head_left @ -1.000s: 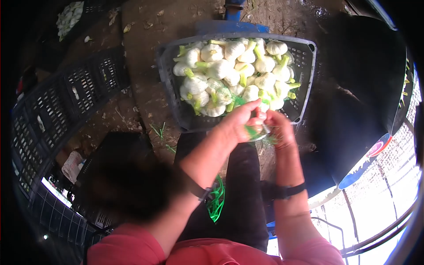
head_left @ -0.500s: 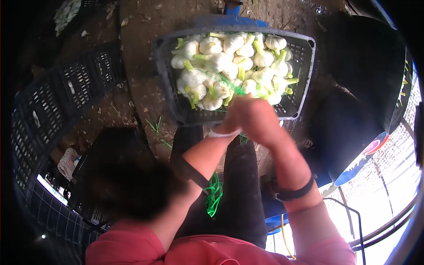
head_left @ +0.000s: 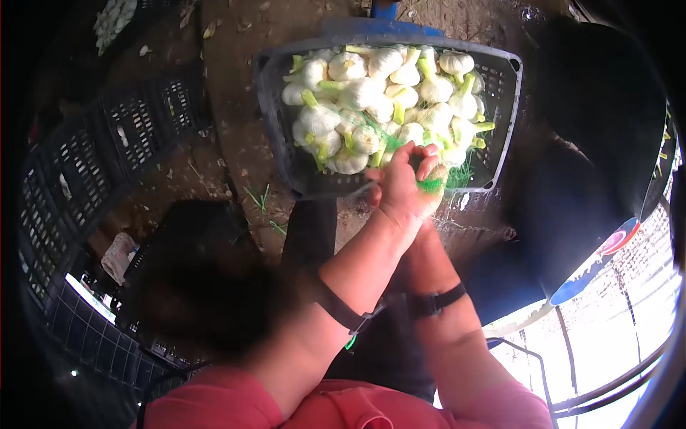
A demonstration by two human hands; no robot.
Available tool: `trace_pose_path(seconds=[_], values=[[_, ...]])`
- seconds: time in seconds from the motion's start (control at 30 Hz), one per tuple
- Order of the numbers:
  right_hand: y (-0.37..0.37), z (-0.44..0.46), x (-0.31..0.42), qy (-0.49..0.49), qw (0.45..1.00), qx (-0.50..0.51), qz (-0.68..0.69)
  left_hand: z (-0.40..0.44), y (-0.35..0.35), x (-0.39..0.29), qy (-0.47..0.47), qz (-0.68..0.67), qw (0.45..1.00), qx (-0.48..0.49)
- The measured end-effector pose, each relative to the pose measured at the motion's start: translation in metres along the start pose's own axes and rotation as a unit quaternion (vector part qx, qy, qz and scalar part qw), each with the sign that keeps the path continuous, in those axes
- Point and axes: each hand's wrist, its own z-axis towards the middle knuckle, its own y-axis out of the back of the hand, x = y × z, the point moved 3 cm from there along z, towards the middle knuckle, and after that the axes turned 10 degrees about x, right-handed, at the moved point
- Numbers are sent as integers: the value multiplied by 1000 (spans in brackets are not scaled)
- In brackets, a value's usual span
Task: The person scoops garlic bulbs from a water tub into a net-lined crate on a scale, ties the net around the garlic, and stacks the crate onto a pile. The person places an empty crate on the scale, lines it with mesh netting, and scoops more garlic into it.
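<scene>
the brown floor [head_left: 236,93] spreads beyond and around both grips. well to the left of them stand black slatted crates [head_left: 136,121]. just beyond the left grip [head_left: 409,182] is a wide dark crate [head_left: 502,93], heaped with white garlic bulbs [head_left: 361,93] with short green stems, a few right by its fingertips. a blue support [head_left: 400,28] shows past the far rim. the left grip is turned palm up over the crate's near edge, fingers curled; green netting [head_left: 432,184] bunches against its right side and runs over the bulbs. whether it clasps the netting, i cannot tell. the right grip is mostly hidden behind the left one, so its state cannot be told. nearer the body, a dark band rings each forearm. smallest are the green strands [head_left: 261,198] on the floor, left of the grips.
</scene>
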Motion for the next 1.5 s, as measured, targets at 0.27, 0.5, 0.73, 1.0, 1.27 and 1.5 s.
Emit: trace_pose_path(seconds=[0.27,0.5,0.73,1.0,1.27,1.5], values=[[38,-28,116,-138,761,-90,-628,-12,1,-37,237,174,953,-75],[-13,10,132,-291,910,-147,-255,-9,16,-56,-62,802,592,44],[-117,-28,96,-159,829,40,-534,-6,16,-52,71,687,715,-108],[9,-53,44,-43,968,-210,-130,-8,-2,7,-54,-12,998,-34],[50,-55,94,-151,912,-200,-326,-14,-2,-42,199,251,941,-108],[11,-32,151,26,990,-61,-123,-2,-15,-55,282,494,819,-69]])
